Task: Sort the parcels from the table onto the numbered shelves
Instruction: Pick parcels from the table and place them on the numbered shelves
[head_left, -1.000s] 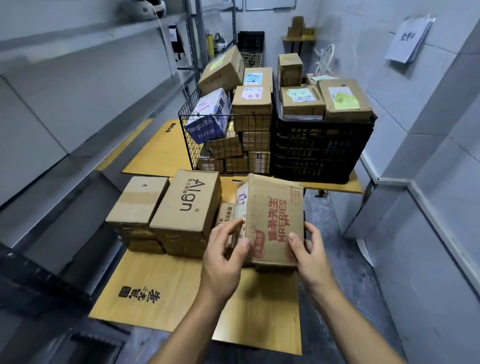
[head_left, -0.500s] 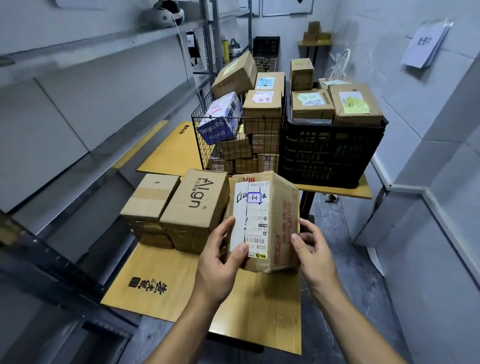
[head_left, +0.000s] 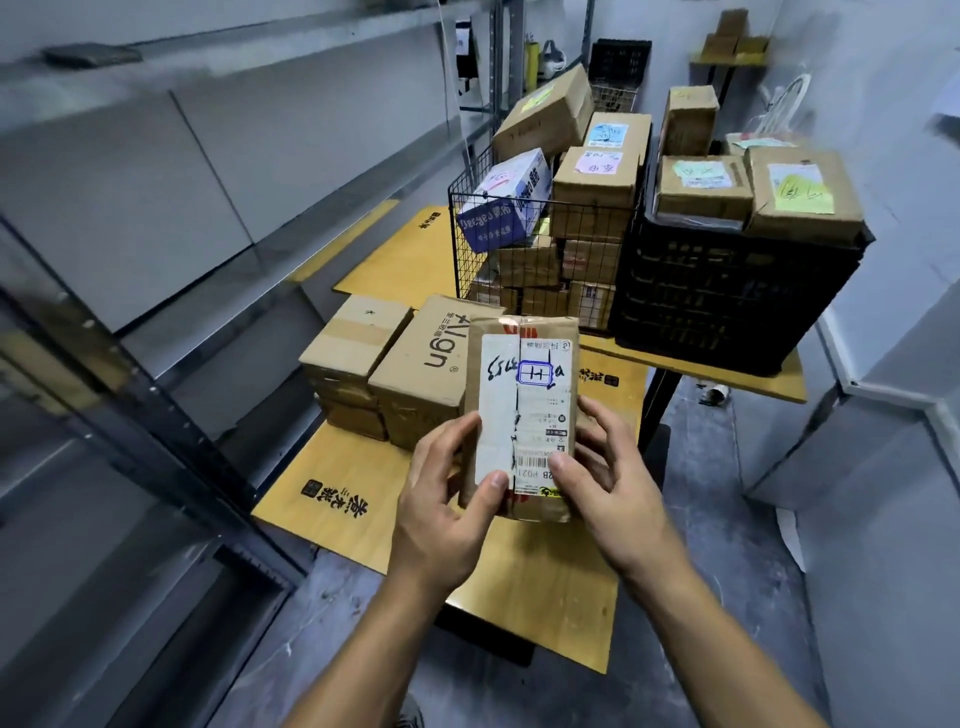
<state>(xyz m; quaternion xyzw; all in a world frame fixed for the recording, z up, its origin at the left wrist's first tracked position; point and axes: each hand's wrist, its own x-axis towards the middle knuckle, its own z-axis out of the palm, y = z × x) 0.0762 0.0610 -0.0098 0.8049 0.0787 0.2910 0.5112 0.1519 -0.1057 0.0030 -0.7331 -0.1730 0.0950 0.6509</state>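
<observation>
I hold a brown cardboard parcel (head_left: 524, 410) upright above the near wooden table (head_left: 332, 499), its white shipping label facing me with handwriting and a blue-boxed mark. My left hand (head_left: 441, 504) grips its lower left edge, thumb on the label. My right hand (head_left: 608, 483) grips its lower right side. Two more boxes stand on the table just behind it: an "Align" box (head_left: 421, 374) and a plain taped box (head_left: 353, 338) stacked on others. Grey metal shelves (head_left: 171, 171) run along the left.
A wire basket (head_left: 540, 260) full of parcels and a black plastic crate (head_left: 727, 291) topped with labelled boxes stand on the far table. A grey wall closes the right side. The floor between table and wall is a narrow strip.
The parcel has been turned in my hands: the printed brown face gave way to the white label, which now faces me squarely. The view has shifted closer.
</observation>
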